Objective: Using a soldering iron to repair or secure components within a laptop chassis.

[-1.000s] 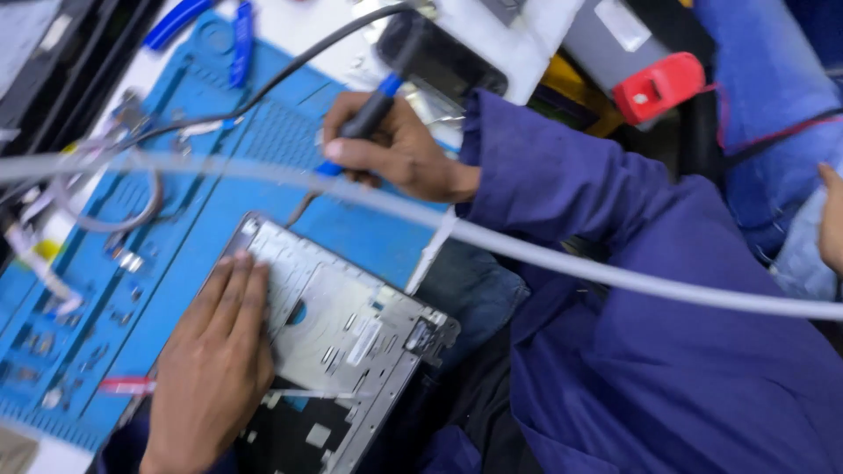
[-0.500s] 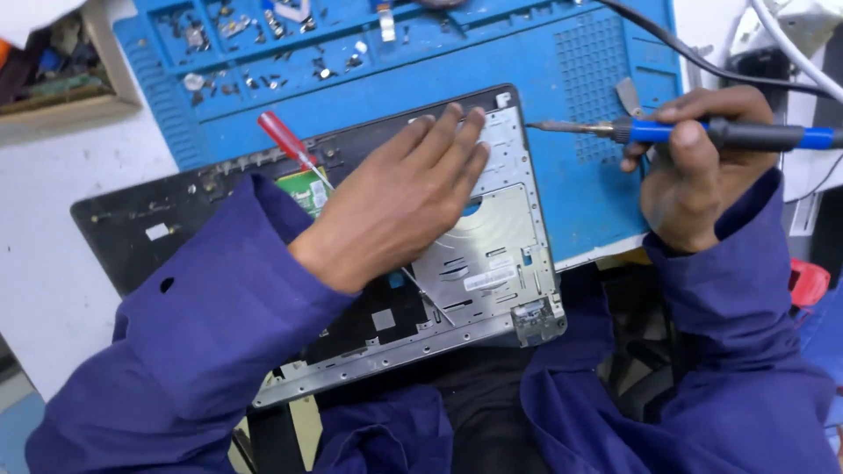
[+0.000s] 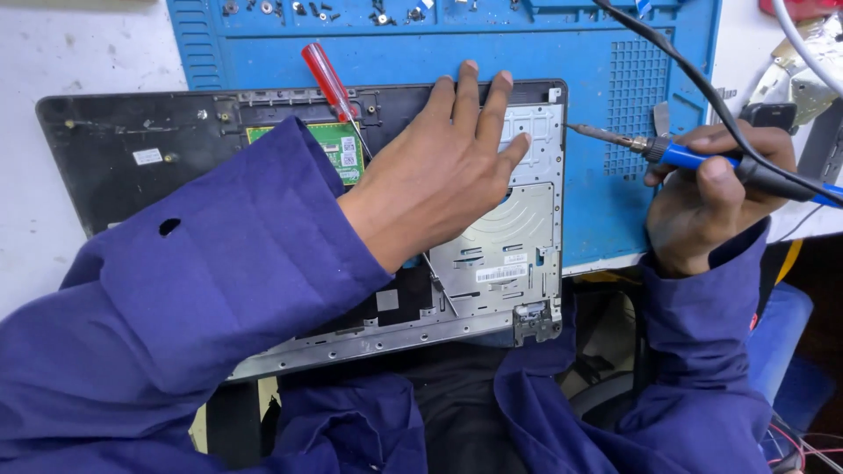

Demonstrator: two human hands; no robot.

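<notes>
Pressing our left hand (image 3: 439, 175), fingers (image 3: 465, 101) spread flat, onto the matte black casing (image 3: 114, 149) with its stamped grey plate (image 3: 518, 233) on the blue mat (image 3: 606, 219). Our right hand (image 3: 702, 206) curls closed around the blue-handled iron (image 3: 694, 158), just right of the casing.

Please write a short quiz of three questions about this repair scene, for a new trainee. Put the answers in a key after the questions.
1. True or false: the left hand lies flat on the open laptop case.
2. What does the right hand hold?
A. a red screwdriver
B. a soldering iron with a blue grip
C. a pair of tweezers
3. On which surface do the loose screws at the top of the picture lie?

Key:
1. True.
2. B. The soldering iron points its tip toward the case's right edge; the red screwdriver lies unheld on the case.
3. On the blue mat.
</notes>
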